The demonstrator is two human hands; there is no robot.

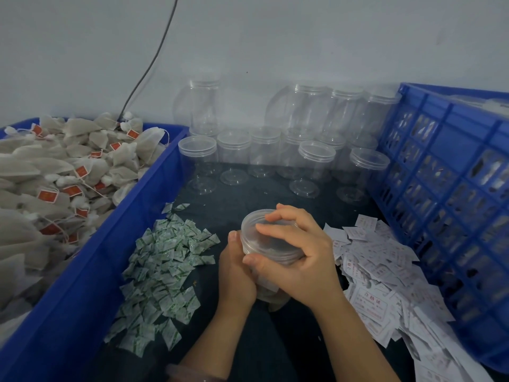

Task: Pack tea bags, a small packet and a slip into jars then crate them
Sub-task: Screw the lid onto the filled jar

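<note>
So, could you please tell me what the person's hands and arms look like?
Both the left hand and right hand are bare, without gloves or visible rings. No sleeves are in view. A pale pink bangle sits on the left wrist.

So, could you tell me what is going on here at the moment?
A person is packing jars. The left hand grips a clear jar by its side while the right hand curls over its mouth; whether a lid is on, I cannot tell. The bin on the left is full of tea bags. Packets and slips lie in piles either side of the hands. Empty jars stand behind, and a blue crate sits on the right.
</note>
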